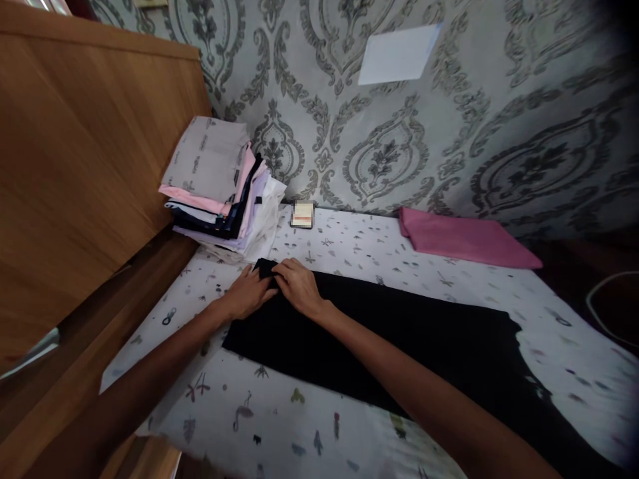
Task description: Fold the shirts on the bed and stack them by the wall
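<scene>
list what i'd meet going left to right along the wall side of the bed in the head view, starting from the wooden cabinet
wooden cabinet → stack of folded clothes → small square item → folded pink cloth → thin white cord

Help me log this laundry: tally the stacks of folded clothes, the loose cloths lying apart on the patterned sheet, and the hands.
Stacks of folded clothes: 1
Loose cloths, the black cloth and the pink cloth: 2
Hands, left hand and right hand: 2
Total: 5
</scene>
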Demonstrator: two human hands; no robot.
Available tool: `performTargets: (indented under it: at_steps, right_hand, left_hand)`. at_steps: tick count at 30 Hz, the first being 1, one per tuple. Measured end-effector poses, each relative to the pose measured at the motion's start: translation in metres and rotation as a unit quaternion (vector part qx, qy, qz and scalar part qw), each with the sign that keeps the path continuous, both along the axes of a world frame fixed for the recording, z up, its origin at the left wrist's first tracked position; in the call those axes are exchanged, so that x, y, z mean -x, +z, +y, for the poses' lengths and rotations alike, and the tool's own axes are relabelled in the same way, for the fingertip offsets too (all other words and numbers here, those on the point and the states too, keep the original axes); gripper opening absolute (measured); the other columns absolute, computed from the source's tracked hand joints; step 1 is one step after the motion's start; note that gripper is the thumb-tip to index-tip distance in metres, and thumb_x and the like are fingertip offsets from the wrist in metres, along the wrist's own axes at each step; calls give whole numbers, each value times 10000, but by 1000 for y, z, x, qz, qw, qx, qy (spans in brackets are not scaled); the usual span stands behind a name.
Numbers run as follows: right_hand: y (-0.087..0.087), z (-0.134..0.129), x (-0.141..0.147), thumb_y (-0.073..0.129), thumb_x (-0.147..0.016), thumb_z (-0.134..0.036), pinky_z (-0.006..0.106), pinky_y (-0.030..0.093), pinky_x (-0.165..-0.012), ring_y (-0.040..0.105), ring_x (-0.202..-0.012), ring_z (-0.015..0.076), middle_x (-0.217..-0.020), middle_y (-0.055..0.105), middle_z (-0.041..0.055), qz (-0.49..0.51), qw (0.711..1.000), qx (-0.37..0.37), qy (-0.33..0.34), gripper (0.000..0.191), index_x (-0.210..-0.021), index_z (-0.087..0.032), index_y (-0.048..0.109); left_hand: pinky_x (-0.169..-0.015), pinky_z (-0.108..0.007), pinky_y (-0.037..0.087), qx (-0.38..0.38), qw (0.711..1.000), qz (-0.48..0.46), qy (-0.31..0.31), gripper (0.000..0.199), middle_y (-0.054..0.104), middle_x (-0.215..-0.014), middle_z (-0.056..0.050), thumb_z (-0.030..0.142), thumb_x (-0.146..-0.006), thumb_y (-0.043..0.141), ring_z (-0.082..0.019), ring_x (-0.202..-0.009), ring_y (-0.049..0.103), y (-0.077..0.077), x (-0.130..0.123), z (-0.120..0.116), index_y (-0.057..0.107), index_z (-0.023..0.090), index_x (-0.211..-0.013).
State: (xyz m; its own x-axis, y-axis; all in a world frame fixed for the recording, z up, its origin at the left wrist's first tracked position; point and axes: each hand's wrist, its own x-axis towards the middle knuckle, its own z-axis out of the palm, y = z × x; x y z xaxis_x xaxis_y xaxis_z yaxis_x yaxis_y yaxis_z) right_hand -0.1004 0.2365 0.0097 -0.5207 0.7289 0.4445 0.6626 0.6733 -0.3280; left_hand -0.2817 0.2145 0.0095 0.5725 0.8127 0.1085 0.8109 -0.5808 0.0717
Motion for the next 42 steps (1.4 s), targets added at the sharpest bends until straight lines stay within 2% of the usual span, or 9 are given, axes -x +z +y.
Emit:
performTargets:
  at_steps: [6,9,14,20,24,28,31,37,42]
  right_hand:
    - [-5,-2,2,537,-962,-145,358,503,-892,594,-990,227,-1035,686,100,-11,999,8,36,226,-1122,-150,697]
    - [-4,-4,4,517,-975,-157,384,487,-952,590,-1020,237,-1055,683,120,-42,998,4,54,256,-1146,-117,703]
    - [1,-7,6,490,-975,-115,412,476,-962,559,-1130,249,-1218,661,150,-74,994,30,69,336,-1268,-107,654]
    - [5,-10,4,451,-964,-56,416,456,-1020,561,-1177,234,-1262,653,159,-53,994,53,76,376,-1290,-91,636]
    - [3,-12,2,445,-964,-59,389,474,-1019,587,-1153,215,-1235,664,156,7,996,60,60,340,-1202,-99,685]
    - [4,-14,-7,448,-949,-48,400,480,-1017,577,-1174,217,-1254,654,142,35,997,51,52,342,-1161,-133,702]
    - [11,-15,-26,436,-936,-23,389,478,-1001,574,-1149,210,-1222,658,121,39,997,62,24,375,-1182,-148,689]
    - [15,-19,-57,472,-968,-118,357,486,-890,571,-1062,229,-1123,633,139,-21,982,135,-133,307,-1198,-121,675]
    - [10,-21,-57,490,-976,-150,350,472,-893,537,-1079,236,-1126,615,133,-52,984,117,-124,294,-1201,-133,678]
  left_hand:
    - [-1192,-585,261,28,999,11,39,566,366,-1598,-186,458,-1033,329,-287,-1528,237,-3,16,0,345,142,-1503]
    - [-1206,-569,249,40,997,9,59,618,319,-1613,-215,493,-1022,340,-291,-1531,225,-3,25,2,344,103,-1502]
    - [-1179,-520,331,30,994,-38,97,642,380,-1581,-217,508,-984,421,-314,-1487,330,2,37,-3,363,112,-1486]
    - [-1000,-409,502,-33,983,-133,123,402,646,-1266,-128,238,-984,367,-244,-1137,627,15,24,6,515,181,-1353]
    - [-881,-352,520,-34,985,-64,155,463,644,-1105,-100,105,-933,361,-226,-983,651,27,6,25,562,220,-1334]
    - [-791,-335,510,12,986,44,159,489,586,-1158,-96,98,-918,376,-236,-958,655,38,-4,36,605,278,-1311]
    - [-778,-342,498,22,986,64,153,426,590,-1139,-92,142,-948,351,-243,-952,649,43,-6,39,648,269,-1225]
    - [-719,-339,464,-10,980,75,185,361,628,-1099,-95,184,-982,320,-244,-888,654,45,-9,36,638,229,-1146]
    - [-672,-331,439,-20,975,106,192,337,637,-1124,-111,168,-980,313,-244,-870,662,42,-10,36,623,203,-1106]
